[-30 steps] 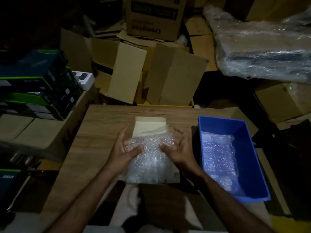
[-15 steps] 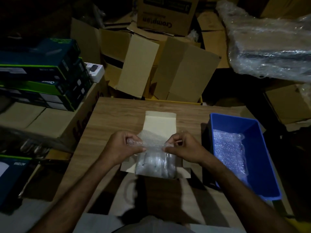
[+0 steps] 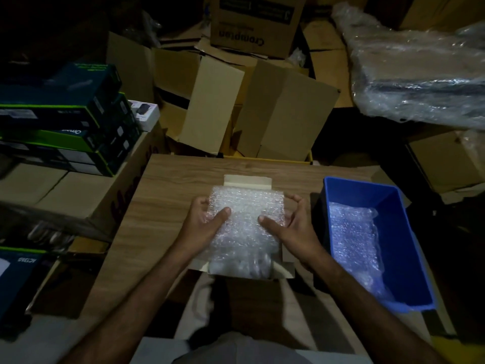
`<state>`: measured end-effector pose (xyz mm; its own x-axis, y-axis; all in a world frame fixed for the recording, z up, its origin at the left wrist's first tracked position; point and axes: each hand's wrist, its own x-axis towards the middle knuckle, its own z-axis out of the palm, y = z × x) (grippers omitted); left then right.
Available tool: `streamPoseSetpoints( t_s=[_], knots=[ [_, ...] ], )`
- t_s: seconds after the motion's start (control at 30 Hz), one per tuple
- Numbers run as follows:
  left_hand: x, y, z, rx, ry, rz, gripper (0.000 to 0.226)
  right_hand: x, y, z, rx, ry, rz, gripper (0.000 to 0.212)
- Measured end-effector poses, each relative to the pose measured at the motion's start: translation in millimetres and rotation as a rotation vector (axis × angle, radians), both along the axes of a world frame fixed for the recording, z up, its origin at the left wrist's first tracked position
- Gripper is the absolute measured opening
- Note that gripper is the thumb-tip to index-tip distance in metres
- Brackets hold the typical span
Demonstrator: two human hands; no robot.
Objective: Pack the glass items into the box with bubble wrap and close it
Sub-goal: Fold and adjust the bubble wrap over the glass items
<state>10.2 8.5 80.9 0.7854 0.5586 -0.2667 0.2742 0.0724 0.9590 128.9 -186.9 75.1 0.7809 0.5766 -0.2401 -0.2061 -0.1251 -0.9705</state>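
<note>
A small pale cardboard box (image 3: 248,181) lies open on the wooden table (image 3: 168,195), its far flap up. A sheet of bubble wrap (image 3: 246,219) is spread over the box and covers what lies inside; a wrapped glass item shows dimly at the near end (image 3: 252,266). My left hand (image 3: 203,224) grips the sheet's left edge, thumb on top. My right hand (image 3: 291,227) grips the right edge the same way.
A blue plastic bin (image 3: 409,248) with more bubble wrap (image 3: 354,237) stands on the table's right. Stacked dark retail boxes (image 3: 65,122) sit on cartons at left. Open brown cartons (image 3: 262,111) crowd behind the table. A plastic-wrapped bundle (image 3: 420,74) lies at upper right.
Half a second ago both hands pinched the wrap bunched in a narrow strip over the box. Now the sheet is spread wide over the box, hands apart at its sides.
</note>
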Motion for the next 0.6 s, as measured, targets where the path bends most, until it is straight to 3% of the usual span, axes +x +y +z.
streamPoseSetpoints(
  t_s=[0.1, 0.2, 0.27, 0.33, 0.4, 0.5, 0.6],
  knots=[
    [0.0, -2.5, -7.1, 0.138, -0.050, 0.009, 0.049, -3.3, -8.6, -6.3, 0.076, -0.053, 0.052, 0.101],
    [1.1, -5.4, -6.4, 0.126, -0.138, 0.013, 0.049, -8.1, -12.4, -6.3, -0.022, -0.208, 0.182, 0.074],
    [1.7, -5.3, -4.5, 0.093, -0.167, -0.006, 0.062, -8.4, -13.2, -7.5, -0.012, -0.177, 0.203, 0.054],
    [-1.2, -3.3, -0.8, -0.003, -0.171, -0.059, 0.076, -5.7, -12.8, -9.2, -0.028, -0.184, 0.169, 0.044],
    [-7.0, 2.7, 3.0, -0.124, -0.127, -0.158, 0.071, -1.4, -12.1, -10.3, -0.042, -0.248, 0.135, 0.039],
    [-16.2, 6.5, 3.4, -0.065, -0.058, -0.386, 0.065, 4.4, -13.0, -10.0, -0.033, -0.227, 0.114, 0.039],
    [-13.9, 5.3, -3.0, 0.044, 0.000, -0.355, 0.067, 5.8, -16.0, -3.8, -0.066, -0.203, 0.188, 0.055]
  ],
)
